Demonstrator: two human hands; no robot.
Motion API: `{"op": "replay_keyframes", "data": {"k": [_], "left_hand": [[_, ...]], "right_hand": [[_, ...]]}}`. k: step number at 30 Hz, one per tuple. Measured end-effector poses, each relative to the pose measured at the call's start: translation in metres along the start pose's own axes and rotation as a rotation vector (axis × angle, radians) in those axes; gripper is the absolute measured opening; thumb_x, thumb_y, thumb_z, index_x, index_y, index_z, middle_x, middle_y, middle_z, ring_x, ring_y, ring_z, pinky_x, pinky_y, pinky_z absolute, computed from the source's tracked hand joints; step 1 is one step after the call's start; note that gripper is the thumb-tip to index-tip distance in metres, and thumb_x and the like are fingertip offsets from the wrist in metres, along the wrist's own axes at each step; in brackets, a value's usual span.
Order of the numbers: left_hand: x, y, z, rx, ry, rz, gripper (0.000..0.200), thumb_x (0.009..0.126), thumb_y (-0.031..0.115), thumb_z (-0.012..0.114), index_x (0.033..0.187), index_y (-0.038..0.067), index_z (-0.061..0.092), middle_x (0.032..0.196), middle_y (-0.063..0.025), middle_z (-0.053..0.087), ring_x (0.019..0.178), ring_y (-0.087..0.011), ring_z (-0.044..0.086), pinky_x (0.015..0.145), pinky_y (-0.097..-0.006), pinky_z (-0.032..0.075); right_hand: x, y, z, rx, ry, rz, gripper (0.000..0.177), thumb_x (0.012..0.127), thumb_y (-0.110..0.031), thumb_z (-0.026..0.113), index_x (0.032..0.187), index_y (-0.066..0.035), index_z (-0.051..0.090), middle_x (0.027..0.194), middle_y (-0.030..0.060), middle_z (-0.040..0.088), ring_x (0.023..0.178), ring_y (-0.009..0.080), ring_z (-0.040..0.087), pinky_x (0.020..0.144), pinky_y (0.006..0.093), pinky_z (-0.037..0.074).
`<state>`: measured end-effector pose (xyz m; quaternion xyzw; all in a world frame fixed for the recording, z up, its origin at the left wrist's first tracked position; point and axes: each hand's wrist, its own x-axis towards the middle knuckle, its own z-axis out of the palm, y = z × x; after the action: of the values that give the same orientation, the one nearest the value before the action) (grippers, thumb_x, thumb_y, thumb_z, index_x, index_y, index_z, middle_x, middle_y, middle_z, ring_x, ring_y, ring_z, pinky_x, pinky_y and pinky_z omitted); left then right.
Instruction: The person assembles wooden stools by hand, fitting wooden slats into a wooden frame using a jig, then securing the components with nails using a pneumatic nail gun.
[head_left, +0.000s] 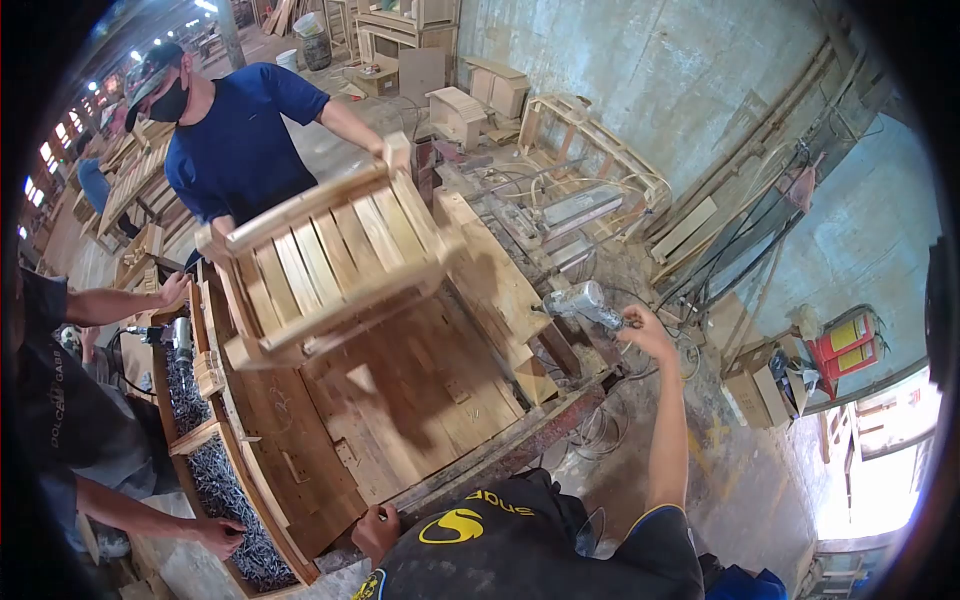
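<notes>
My right hand is stretched out beyond the right edge of the bench. Its fingers are curled round the dark end of a silver power tool, whose exact kind I cannot make out. At the near edge of the wooden workbench, my left hand is closed in a fist; anything inside it is hidden. Across the bench, a person in a blue shirt holds up a slatted wooden frame, tilted and slightly blurred, with both hands. It hangs above the bench top, away from my hands.
A long wooden trough full of metal screws or nails lines the left side, with another person's hands at it. A second silver tool rests there. Machinery stands behind the bench; a cardboard box sits on the floor at right.
</notes>
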<state>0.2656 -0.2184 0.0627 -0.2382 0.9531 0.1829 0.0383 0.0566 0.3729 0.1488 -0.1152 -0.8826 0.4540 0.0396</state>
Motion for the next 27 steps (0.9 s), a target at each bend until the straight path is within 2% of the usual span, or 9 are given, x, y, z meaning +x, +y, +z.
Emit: {"op": "replay_keyframes", "data": {"k": [4, 7, 10, 13, 16, 19, 22, 25, 27], "left_hand": [[0.001, 0.0, -0.003, 0.003, -0.046, 0.002, 0.024, 0.076, 0.036, 0.065, 0.07, 0.014, 0.07, 0.065, -0.017, 0.066, 0.064, -0.0358, 0.066, 0.061, -0.0458, 0.051], [0.001, -0.003, -0.001, -0.036, -0.039, 0.022, 0.023, 0.076, 0.035, 0.065, 0.071, 0.013, 0.071, 0.065, -0.0168, 0.066, 0.065, -0.036, 0.066, 0.061, -0.0456, 0.051], [0.0, 0.002, -0.007, -0.032, -0.034, 0.023, 0.023, 0.076, 0.035, 0.065, 0.071, 0.013, 0.071, 0.065, -0.0164, 0.066, 0.065, -0.0359, 0.066, 0.061, -0.0453, 0.051], [0.001, -0.005, 0.001, -0.033, -0.042, 0.013, 0.022, 0.076, 0.034, 0.065, 0.072, 0.013, 0.071, 0.066, -0.016, 0.066, 0.066, -0.0354, 0.066, 0.062, -0.0452, 0.051], [0.001, -0.002, -0.003, -0.019, -0.036, 0.019, 0.022, 0.076, 0.034, 0.065, 0.073, 0.013, 0.071, 0.067, -0.0158, 0.067, 0.066, -0.0348, 0.067, 0.063, -0.0452, 0.051], [0.0, -0.001, -0.003, -0.004, -0.04, 0.004, 0.023, 0.077, 0.034, 0.065, 0.072, 0.012, 0.07, 0.067, -0.0152, 0.067, 0.067, -0.0343, 0.067, 0.063, -0.0453, 0.052], [-0.001, 0.008, -0.011, 0.027, -0.043, -0.004, 0.023, 0.077, 0.033, 0.065, 0.072, 0.012, 0.07, 0.067, -0.0145, 0.067, 0.066, -0.034, 0.067, 0.063, -0.0447, 0.052], [-0.002, 0.004, -0.009, -0.016, -0.024, 0.033, 0.023, 0.077, 0.033, 0.065, 0.072, 0.011, 0.07, 0.066, -0.0136, 0.067, 0.066, -0.0334, 0.067, 0.063, -0.0438, 0.052], [-0.001, 0.003, -0.007, 0.0, 0.0, 0.03, 0.024, 0.077, 0.034, 0.064, 0.072, 0.011, 0.07, 0.065, -0.0132, 0.067, 0.065, -0.0334, 0.067, 0.063, -0.0438, 0.052]], "right_hand": [[0.007, -0.025, -0.01, 0.107, -0.08, 0.27, 0.045, 0.087, -0.04, 0.063, 0.107, 0.0, 0.068, 0.102, 0.0076, 0.067, 0.1, 0.0181, 0.059, 0.091, 0.03, 0.042], [0.015, -0.005, -0.008, 0.021, -0.099, 0.321, 0.041, 0.089, -0.038, 0.063, 0.105, 0.0, 0.068, 0.1, 0.0072, 0.068, 0.094, 0.0168, 0.06, 0.085, 0.03, 0.044], [0.024, 0.017, -0.008, 0.13, -0.139, 0.262, 0.032, 0.091, -0.035, 0.064, 0.094, -0.003, 0.068, 0.087, 0.0021, 0.065, 0.077, 0.0104, 0.056, 0.068, 0.0267, 0.043], [0.024, 0.034, -0.012, 0.379, -0.086, 0.255, 0.032, 0.092, -0.038, 0.062, 0.093, -0.006, 0.066, 0.079, -0.002, 0.061, 0.067, 0.0084, 0.049, 0.063, 0.0254, 0.039], [0.015, 0.031, -0.009, 0.471, 0.097, 0.258, 0.035, 0.093, -0.041, 0.061, 0.097, -0.007, 0.065, 0.079, -0.0022, 0.06, 0.066, 0.0083, 0.047, 0.063, 0.025, 0.039], [0.007, -0.005, -0.006, 0.344, 0.119, 0.38, 0.039, 0.093, -0.045, 0.061, 0.1, -0.006, 0.065, 0.082, -0.0009, 0.06, 0.073, 0.0097, 0.052, 0.067, 0.0267, 0.042], [0.014, 0.019, -0.003, 0.24, -0.039, 0.298, 0.047, 0.09, -0.042, 0.066, 0.112, 0.0, 0.064, 0.104, 0.0019, 0.065, 0.088, 0.0096, 0.057, 0.077, 0.0271, 0.046], [0.004, 0.015, -0.016, 0.423, -0.134, 0.345, 0.042, 0.087, -0.031, 0.072, 0.116, -0.001, 0.066, 0.102, 0.0039, 0.067, 0.092, 0.0105, 0.058, 0.083, 0.0259, 0.045], [-0.011, 0.009, -0.019, 0.464, -0.155, 0.248, 0.034, 0.085, -0.023, 0.074, 0.109, -0.001, 0.068, 0.097, 0.0028, 0.067, 0.088, 0.0098, 0.058, 0.081, 0.0251, 0.045]]}}
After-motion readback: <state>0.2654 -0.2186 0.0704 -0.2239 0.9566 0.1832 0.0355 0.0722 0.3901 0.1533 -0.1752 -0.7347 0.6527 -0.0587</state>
